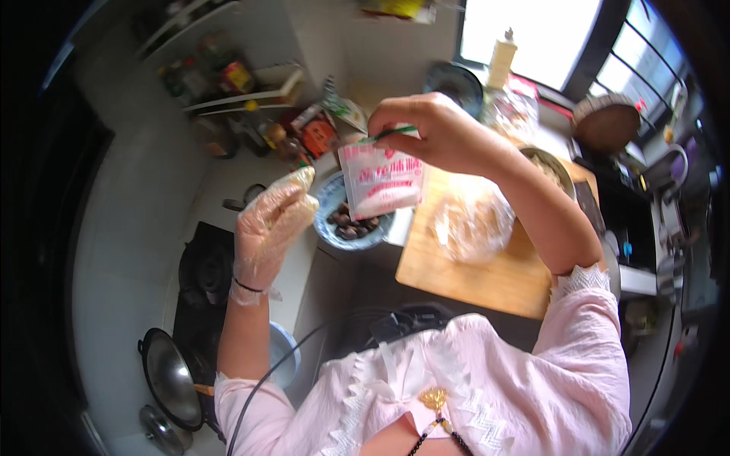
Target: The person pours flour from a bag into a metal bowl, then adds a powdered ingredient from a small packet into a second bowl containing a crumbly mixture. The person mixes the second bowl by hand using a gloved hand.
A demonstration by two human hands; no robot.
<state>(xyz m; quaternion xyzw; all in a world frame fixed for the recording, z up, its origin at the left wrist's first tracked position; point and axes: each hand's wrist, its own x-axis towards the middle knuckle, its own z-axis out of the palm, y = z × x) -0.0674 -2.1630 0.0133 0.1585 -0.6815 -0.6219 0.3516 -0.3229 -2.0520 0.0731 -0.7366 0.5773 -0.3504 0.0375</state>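
Note:
My right hand (425, 128) pinches the top of a white and pink printed plastic packet (385, 176) near a green clip or strip, holding it up over a bowl. The blue and white bowl (325, 219) contains several dark round pieces (353, 228). To the left of the packet, my left hand (274, 228) wears a clear plastic glove, its fingers raised and bent near each other; nothing is plainly seen between them. A clear plastic bag with pale contents (473, 219) rests on the wooden cutting board (479, 285), below my right forearm.
A pot with pale pieces (544, 168) stands at the board's far right, partly behind my forearm. A gas stove (208, 268) and a wok (171, 379) are at the left. Packages and bottles crowd the back corner; a pale bottle (502, 60) stands by the window.

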